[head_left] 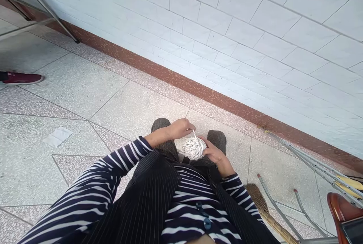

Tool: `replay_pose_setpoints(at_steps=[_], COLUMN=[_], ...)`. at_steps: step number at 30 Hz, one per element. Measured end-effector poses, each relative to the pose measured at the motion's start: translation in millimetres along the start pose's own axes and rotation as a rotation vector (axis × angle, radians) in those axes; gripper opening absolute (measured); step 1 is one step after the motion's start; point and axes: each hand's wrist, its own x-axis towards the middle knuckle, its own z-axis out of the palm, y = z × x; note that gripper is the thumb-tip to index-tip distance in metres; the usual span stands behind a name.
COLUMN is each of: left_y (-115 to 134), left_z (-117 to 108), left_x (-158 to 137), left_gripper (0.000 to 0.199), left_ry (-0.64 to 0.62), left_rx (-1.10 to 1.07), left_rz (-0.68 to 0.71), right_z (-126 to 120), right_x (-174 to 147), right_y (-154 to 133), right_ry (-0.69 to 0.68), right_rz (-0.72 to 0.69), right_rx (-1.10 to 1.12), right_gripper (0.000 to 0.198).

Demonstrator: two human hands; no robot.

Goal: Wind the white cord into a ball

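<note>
A ball of white cord (193, 148) sits between my knees, with its strands wound in many crossing layers. My right hand (214, 154) grips it from the right side, fingers and thumb against the windings. Above and to the left of it, my left hand (180, 128) is closed in a pinch on a short strand of cord (194, 133) that runs up from the ball. Most of the left fingertips are turned away from view. Behind both hands are my knees in dark trousers (161, 123).
A tiled wall (198, 39) with a brown skirting runs ahead. Rightward are metal crutches (306, 159), a straw broom (256, 198) and a brown chair (337, 206). Leftward lie a white paper (58, 136), another person's red shoe (24, 78) and a metal-legged table (48, 7).
</note>
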Motion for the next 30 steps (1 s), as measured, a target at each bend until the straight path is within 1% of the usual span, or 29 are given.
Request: replay_pose_setpoints(at_steps=[2, 3, 6, 9, 11, 13, 14, 15, 17, 21, 22, 23, 24, 25, 26, 28, 30], left_y=[-5, -6, -9, -6, -2, 2, 4, 7, 11, 22, 25, 27, 29, 29, 28, 21, 11], left_z=[5, 8, 23, 41, 48, 50, 48, 45, 37, 20, 17, 13, 10, 7, 3, -4, -9], left_x=[0, 0, -3, -7, -10, -13, -14, -15, -16, -15, -14, -13, -12, -10, -7, -2, 3], left_gripper=[0.022, 0.023, 0.025, 0.023, 0.025, 0.025, 0.025, 0.024, 0.024, 0.027, 0.026, 0.025, 0.023, 0.021, 0.02, 0.02, 0.02], left_ry=[-0.004, -0.008, -0.012, -0.068, -0.131, -0.186, -0.2, -0.206, -0.214, -0.249, -0.249, -0.237, -0.213, -0.177, -0.136, -0.071, -0.055], left_rx=[-0.15, -0.236, -0.443, -0.509, -0.528, -0.537, -0.524, -0.494, -0.394, -0.234, -0.207, -0.178, -0.144, -0.103, -0.06, 0.021, 0.059], left_rz=[-0.072, -0.107, -0.183, -0.255, -0.276, -0.268, -0.266, -0.266, -0.265, -0.178, -0.145, -0.11, -0.079, -0.055, -0.041, -0.034, -0.021], right_z=[5, 7, 13, 14, 11, 4, -1, -7, -20, -38, -39, -38, -37, -34, -30, -21, -12], right_x=[-4, -6, -8, -11, -13, -14, -13, -11, -5, 11, 15, 18, 19, 20, 20, 17, 11], right_y=[-7, -11, -26, -42, -52, -60, -62, -63, -62, -44, -38, -30, -23, -15, -7, 7, 16], right_ry=[-0.063, -0.068, 0.0, 0.094, 0.104, 0.126, 0.163, 0.219, 0.39, 0.778, 0.839, 0.864, 0.855, 0.814, 0.741, 0.526, 0.307], right_rz=[-0.051, -0.076, -0.137, -0.215, -0.28, -0.321, -0.324, -0.316, -0.3, -0.265, -0.227, -0.176, -0.125, -0.076, -0.029, 0.053, 0.097], right_rx=[0.087, 0.122, 0.2, 0.227, 0.216, 0.184, 0.159, 0.121, -0.017, -0.482, -0.591, -0.672, -0.711, -0.702, -0.643, -0.425, -0.183], right_gripper=[0.066, 0.068, 0.072, 0.078, 0.089, 0.097, 0.097, 0.096, 0.092, 0.087, 0.086, 0.085, 0.084, 0.082, 0.08, 0.078, 0.076])
